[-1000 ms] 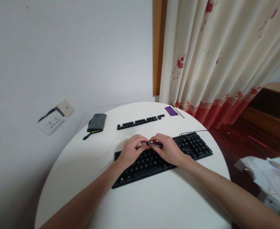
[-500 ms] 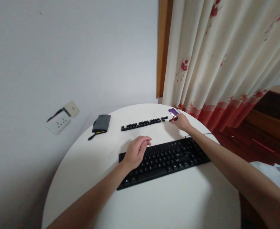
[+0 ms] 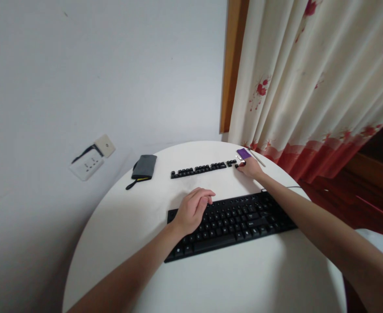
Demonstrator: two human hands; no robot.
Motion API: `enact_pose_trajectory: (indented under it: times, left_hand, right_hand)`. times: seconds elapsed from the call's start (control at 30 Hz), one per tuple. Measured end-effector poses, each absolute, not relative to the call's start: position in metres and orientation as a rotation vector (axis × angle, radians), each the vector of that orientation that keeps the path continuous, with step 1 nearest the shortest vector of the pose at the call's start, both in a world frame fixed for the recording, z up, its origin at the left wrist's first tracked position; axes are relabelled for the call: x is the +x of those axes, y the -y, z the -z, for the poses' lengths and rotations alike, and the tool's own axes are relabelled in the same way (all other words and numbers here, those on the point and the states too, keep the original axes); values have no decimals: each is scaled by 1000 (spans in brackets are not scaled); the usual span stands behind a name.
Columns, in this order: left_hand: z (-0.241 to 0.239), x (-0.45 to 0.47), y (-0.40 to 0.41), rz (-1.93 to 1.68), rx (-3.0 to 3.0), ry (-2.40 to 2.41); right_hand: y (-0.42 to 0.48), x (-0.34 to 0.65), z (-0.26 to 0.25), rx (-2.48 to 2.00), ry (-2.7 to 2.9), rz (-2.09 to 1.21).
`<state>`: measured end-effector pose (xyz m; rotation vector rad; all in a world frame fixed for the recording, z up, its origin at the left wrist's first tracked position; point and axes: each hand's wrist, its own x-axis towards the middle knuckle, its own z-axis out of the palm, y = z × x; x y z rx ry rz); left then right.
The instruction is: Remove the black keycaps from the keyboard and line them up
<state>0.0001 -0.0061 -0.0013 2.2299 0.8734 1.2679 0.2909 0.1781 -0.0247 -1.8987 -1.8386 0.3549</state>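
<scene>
My left hand (image 3: pixel 191 211) lies on the left part of a black keyboard (image 3: pixel 224 239), its fingers stretched out close together and holding nothing. Beyond the keyboard, black keycaps (image 3: pixel 199 170) stand in a row of two lines. At the right end of that row, my right hand (image 3: pixel 250 168) pinches a small black keycap (image 3: pixel 236 165) at its fingertips, close to the table. A thin silvery tool (image 3: pixel 239 159) with a dark part also shows at this hand, partly hidden by the fingers.
The round white table (image 3: pixel 113 243) stands against the wall. A grey pouch (image 3: pixel 144 167) with a strap lies at the back left. Behind my right hand are a purple item (image 3: pixel 243 153) and a slim pale stick (image 3: pixel 257 157). The keyboard cable (image 3: pixel 292 187) runs off to the right.
My right hand has shifted slightly left and nearer, bringing the keycap closer to the end of the row. My left hand stays on the keyboard. The whole view has turned a little left.
</scene>
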Motion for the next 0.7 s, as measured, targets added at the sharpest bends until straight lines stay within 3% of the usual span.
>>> enact_pose_trajectory:
  times: [0.7]
  left_hand:
    - [2, 0, 7, -1213, 2247, -896]
  right_hand:
    - [-187, 273, 26, -1881, 1791, -353]
